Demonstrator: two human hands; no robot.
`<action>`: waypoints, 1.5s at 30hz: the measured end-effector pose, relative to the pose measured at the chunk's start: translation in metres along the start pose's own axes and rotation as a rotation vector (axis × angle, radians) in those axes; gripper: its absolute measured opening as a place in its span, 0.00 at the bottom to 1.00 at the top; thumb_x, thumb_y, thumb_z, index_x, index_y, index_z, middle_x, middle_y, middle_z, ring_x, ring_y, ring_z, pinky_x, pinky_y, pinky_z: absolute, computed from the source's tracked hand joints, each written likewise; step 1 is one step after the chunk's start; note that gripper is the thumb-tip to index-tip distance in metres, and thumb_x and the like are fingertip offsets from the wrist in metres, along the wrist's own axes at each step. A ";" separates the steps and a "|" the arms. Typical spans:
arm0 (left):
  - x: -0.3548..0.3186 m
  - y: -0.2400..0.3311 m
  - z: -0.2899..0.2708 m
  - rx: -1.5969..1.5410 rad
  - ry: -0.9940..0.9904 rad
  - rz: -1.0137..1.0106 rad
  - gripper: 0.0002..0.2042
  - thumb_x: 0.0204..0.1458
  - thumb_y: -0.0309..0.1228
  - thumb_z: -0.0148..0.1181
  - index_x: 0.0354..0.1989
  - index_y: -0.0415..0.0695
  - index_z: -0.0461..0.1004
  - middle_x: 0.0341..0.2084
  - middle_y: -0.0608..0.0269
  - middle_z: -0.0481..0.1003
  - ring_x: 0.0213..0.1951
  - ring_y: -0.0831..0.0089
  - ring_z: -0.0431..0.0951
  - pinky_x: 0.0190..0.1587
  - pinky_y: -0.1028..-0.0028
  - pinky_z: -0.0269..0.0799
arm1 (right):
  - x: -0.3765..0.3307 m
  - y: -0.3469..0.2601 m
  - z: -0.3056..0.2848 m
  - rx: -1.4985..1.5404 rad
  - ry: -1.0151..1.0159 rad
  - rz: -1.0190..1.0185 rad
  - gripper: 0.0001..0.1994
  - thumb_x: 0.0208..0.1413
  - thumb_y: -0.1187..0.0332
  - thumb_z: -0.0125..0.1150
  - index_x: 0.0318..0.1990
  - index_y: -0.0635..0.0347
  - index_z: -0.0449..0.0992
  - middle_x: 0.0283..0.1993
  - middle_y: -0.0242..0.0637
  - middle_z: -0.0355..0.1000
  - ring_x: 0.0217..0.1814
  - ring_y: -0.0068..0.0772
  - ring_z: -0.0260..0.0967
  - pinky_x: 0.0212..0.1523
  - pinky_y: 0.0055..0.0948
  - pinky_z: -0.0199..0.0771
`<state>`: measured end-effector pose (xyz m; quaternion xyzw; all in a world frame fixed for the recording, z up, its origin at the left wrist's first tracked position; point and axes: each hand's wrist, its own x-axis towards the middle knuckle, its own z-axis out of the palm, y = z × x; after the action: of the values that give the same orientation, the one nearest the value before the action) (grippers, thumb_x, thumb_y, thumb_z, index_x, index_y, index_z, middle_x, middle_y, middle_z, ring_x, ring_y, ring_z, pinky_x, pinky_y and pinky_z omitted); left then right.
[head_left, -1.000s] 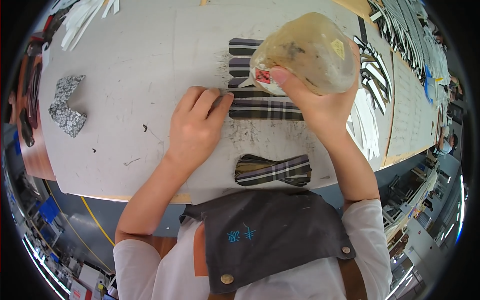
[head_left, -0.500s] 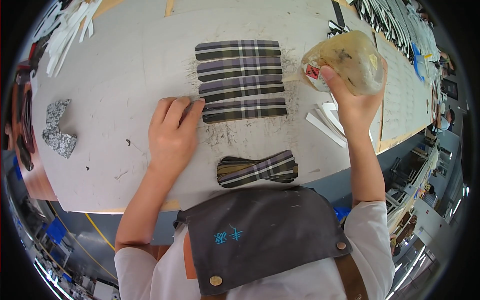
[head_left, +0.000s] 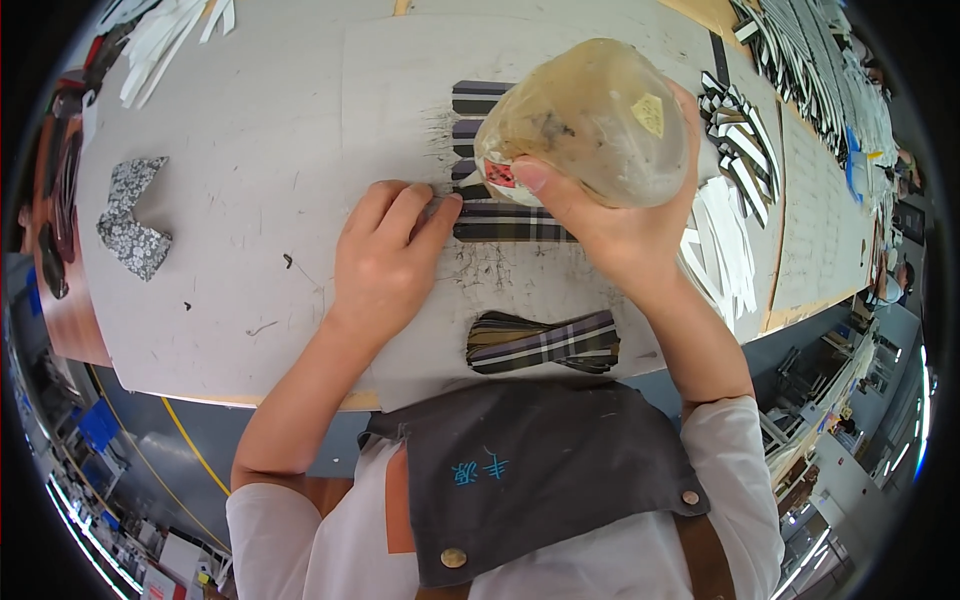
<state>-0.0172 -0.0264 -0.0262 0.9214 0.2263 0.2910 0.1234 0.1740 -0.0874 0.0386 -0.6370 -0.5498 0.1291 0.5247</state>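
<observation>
My right hand grips a cloudy yellowish squeeze bottle, tipped down over a row of plaid fabric strips laid side by side on the grey work surface. The bottle hides most of the strips. My left hand lies flat on the surface, its fingertips pressing the left end of the nearest strip. A finished plaid bow rests close to the table's front edge, just below both hands.
A grey patterned fabric piece lies at the far left. White strips fan out to the right of my right hand, with striped pieces beyond them. More white strips sit at the top left.
My right hand has brought the bottle back from the right side to over the plaid strips. My left hand has kept its fingertips on the strips' left end.
</observation>
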 end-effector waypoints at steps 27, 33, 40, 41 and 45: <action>0.028 -0.021 0.001 -0.072 0.031 -0.008 0.16 0.33 0.12 0.59 0.34 0.38 0.80 0.30 0.61 0.71 0.32 0.66 0.71 0.29 0.72 0.71 | 0.015 0.026 -0.073 0.504 0.296 0.207 0.21 0.52 0.70 0.66 0.53 0.65 0.69 0.47 0.37 0.73 0.47 0.26 0.73 0.51 0.29 0.74; 0.028 -0.026 0.013 -0.049 0.065 0.029 0.17 0.32 0.15 0.60 0.35 0.39 0.80 0.29 0.63 0.71 0.32 0.67 0.71 0.29 0.72 0.72 | 0.028 0.018 -0.014 0.035 0.015 0.179 0.27 0.48 0.72 0.71 0.54 0.67 0.64 0.45 0.39 0.74 0.45 0.27 0.73 0.48 0.25 0.73; 0.030 -0.026 0.014 -0.024 0.072 0.034 0.16 0.31 0.17 0.60 0.34 0.39 0.80 0.28 0.62 0.71 0.32 0.67 0.71 0.29 0.72 0.72 | 0.031 0.021 0.006 0.133 0.024 0.072 0.32 0.44 0.72 0.75 0.54 0.69 0.62 0.46 0.43 0.73 0.46 0.29 0.74 0.48 0.26 0.75; 0.030 -0.025 0.014 -0.014 0.069 0.038 0.16 0.31 0.17 0.60 0.34 0.39 0.80 0.29 0.63 0.71 0.32 0.67 0.71 0.29 0.72 0.72 | 0.030 0.020 0.004 0.133 0.054 0.094 0.32 0.44 0.72 0.75 0.54 0.69 0.63 0.46 0.43 0.73 0.46 0.29 0.74 0.48 0.26 0.75; 0.029 -0.025 0.014 -0.002 0.072 0.032 0.15 0.31 0.17 0.60 0.33 0.39 0.80 0.29 0.63 0.71 0.32 0.67 0.71 0.28 0.72 0.71 | 0.028 0.022 -0.020 -0.024 0.062 0.118 0.30 0.44 0.72 0.75 0.53 0.68 0.65 0.45 0.42 0.74 0.46 0.29 0.74 0.47 0.26 0.74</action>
<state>0.0035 0.0079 -0.0322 0.9136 0.2157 0.3262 0.1114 0.2108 -0.0708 0.0409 -0.6781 -0.4963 0.1333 0.5255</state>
